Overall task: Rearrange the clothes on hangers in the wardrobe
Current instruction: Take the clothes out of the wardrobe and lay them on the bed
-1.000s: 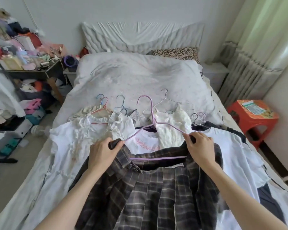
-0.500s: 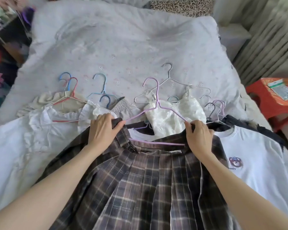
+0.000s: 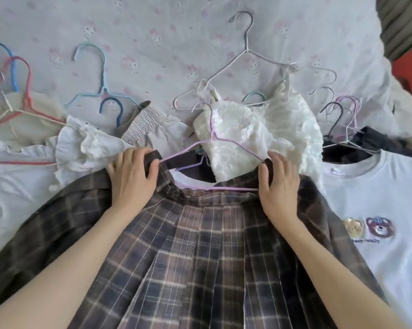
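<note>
Plaid cloth in brown and grey fills the middle of the view: a pleated skirt (image 3: 200,257) lies flat on the bed (image 3: 152,32), its waistband pointing away from the person and sitting at the lilac wire hanger (image 3: 214,138). The left hand (image 3: 131,179) has its grip clenched around the left end of the waistband, thumb curled over the dark band right where the hanger's left arm runs into it. The right hand (image 3: 279,184) pinches the right end of the waistband at the hanger's other shoulder, fingers bent over cloth and wire together. Holding both ends at once looks like a way to keep the band stretched along the hanger's lower bar, so the skirt sits evenly and does not slide to one side; whether the band is already fastened to the wire cannot be told. The hanger's hook rests on a cream lace top (image 3: 259,138), which lies on its own white hanger (image 3: 245,53) further up the bed. Around the skirt, other clothes lie spread side by side with hooks all pointing the same way, probably so each can be lifted in turn: a ruffled white blouse (image 3: 86,148) to the left, a white T-shirt (image 3: 378,210) with bear patches to the right. No wardrobe is in view.
</note>
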A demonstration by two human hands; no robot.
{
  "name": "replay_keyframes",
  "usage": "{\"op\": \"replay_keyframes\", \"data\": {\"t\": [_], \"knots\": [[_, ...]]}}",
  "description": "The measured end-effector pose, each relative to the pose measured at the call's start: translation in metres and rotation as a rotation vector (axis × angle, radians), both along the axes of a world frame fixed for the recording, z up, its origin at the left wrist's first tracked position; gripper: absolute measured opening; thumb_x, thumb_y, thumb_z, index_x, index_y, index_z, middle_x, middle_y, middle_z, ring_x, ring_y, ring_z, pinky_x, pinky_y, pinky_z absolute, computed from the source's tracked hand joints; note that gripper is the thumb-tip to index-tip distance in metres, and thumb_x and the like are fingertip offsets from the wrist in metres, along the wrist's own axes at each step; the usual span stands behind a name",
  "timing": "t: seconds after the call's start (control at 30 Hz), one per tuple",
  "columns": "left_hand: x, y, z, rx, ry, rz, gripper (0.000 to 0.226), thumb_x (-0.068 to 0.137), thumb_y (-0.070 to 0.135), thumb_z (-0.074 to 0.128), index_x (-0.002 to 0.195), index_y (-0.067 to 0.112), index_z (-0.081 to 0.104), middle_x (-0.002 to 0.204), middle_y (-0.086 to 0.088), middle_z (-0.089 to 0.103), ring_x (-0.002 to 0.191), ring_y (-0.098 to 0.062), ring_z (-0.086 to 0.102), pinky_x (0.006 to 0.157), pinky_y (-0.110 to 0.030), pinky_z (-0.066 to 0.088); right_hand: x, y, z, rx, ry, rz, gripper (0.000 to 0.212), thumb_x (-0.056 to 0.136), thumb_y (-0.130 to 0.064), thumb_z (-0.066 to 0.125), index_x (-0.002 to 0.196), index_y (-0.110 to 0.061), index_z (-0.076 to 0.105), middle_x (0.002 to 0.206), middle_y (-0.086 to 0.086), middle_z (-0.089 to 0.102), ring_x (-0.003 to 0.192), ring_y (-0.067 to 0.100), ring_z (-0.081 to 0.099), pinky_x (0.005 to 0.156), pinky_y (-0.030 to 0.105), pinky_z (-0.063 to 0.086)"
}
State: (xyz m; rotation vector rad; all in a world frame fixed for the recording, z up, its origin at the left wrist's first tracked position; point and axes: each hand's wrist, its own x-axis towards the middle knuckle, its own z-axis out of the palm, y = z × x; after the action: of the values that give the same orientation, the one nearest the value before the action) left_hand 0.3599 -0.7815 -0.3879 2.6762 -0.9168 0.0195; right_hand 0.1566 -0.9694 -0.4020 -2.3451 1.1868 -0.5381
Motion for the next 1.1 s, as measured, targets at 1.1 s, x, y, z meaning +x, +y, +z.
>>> {"op": "replay_keyframes", "data": {"t": [1.1], "knots": [[-0.218,0.168,0.094,0.625,0.362,-0.529,0.062,0.096,0.053,0.022,0.149,0.030,-0.001,0.157,-0.004,-0.010,0.142,-0.026,-0.016,0.112,-0.051,-0.009,-0.183,0.223,0.115,0.478,0.333,0.052,0.060,0.097,-0.050,0.025,0.149,-0.029,0.005,0.157,-0.005,-0.006,0.144,0.013,-0.008,0.117,0.036,-0.005]]}}
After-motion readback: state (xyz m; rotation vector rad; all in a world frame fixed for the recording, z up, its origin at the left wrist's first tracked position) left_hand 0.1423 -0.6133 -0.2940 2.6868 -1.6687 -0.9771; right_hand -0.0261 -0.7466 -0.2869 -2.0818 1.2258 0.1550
